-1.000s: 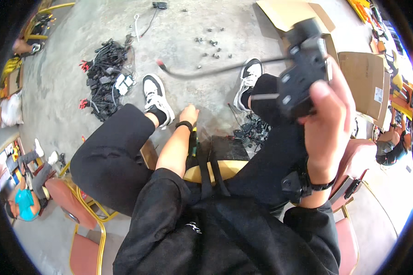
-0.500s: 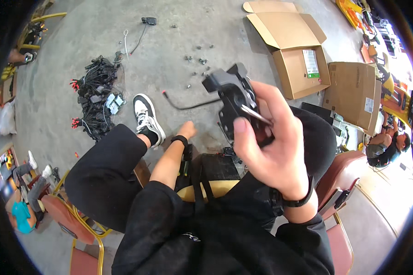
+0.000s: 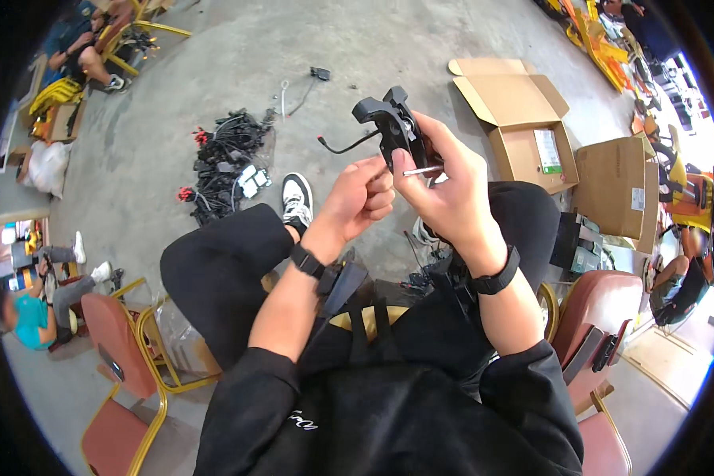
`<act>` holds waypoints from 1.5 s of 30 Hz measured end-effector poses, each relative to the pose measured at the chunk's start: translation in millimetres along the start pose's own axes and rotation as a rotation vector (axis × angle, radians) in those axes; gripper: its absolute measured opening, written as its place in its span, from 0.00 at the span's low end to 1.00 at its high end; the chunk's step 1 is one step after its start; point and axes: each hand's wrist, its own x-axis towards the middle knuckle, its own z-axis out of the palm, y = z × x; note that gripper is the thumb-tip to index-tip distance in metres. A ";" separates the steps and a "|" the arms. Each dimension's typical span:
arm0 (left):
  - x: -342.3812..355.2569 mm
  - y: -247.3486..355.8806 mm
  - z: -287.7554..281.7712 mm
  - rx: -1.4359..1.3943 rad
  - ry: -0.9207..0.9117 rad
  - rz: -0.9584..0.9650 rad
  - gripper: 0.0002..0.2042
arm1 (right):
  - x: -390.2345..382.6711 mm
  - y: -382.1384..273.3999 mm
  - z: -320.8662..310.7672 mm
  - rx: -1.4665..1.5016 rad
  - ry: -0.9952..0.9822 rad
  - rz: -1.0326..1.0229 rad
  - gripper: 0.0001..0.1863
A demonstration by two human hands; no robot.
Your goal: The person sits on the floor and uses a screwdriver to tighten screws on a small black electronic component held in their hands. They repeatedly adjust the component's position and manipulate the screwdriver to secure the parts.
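My right hand [image 3: 458, 186] is closed round a black plastic device with two prongs [image 3: 390, 123], raised above my knees. A short black cable with a red tip [image 3: 349, 149] sticks out from its left side. By my right thumb juts a thin metal rod [image 3: 424, 170]; where its other end goes is hidden in the palm. My left hand [image 3: 351, 198] is curled, fingertips pinched at the device's lower left edge. Whatever those fingers hold, if anything, is too small or covered to make out.
A pile of black cabled devices [image 3: 228, 163] lies left on the concrete floor. Beyond it are a single cabled device [image 3: 320, 74] and a looped tie [image 3: 285, 95]. An open cardboard box [image 3: 523, 131] and a closed carton [image 3: 611, 186] stand right. Chairs [image 3: 119, 341] and seated people flank me.
My left hand has come up from beside my left leg to the device. My right hand has moved the device slightly farther away and to the left. The view has shifted.
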 end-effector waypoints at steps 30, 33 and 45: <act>-90.2 74.9 -2.4 0.545 0.022 0.236 0.14 | -8.6 -25.2 23.0 -0.138 0.001 -0.237 0.22; -99.0 69.8 -1.7 0.629 0.090 0.232 0.13 | -11.2 -24.5 21.7 -0.168 -0.064 -0.225 0.21; -103.4 64.3 -2.8 0.708 0.093 0.242 0.12 | -13.1 -17.4 19.9 -0.184 -0.007 -0.416 0.14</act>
